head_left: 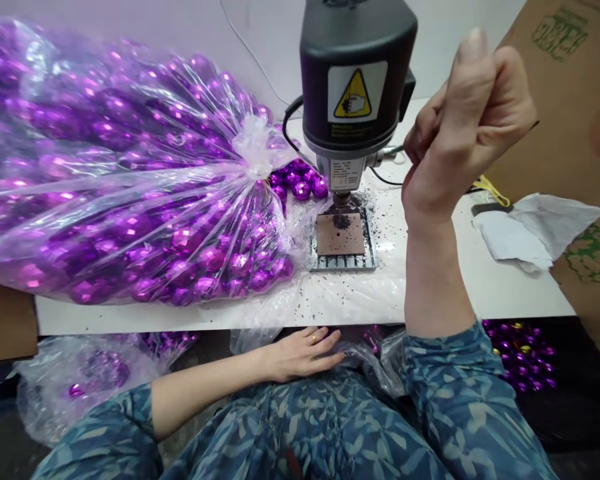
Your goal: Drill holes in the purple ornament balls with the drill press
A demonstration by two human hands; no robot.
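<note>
A right hand (473, 127) clenches the lever (393, 152) of a machine (357, 40); the left hand (303, 355) lies open by the table's (510, 293) front edge.

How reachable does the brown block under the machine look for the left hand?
Probably yes: left hand lies by the table edge, and nothing tall stands between it and the brown block.

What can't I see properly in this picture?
All in the head view:
Part of the lever: hidden by the right hand
Top of the black machine: cut off by upper edge
Left end of the big bag: cut off by left edge
Words on the grey label: too small
</note>
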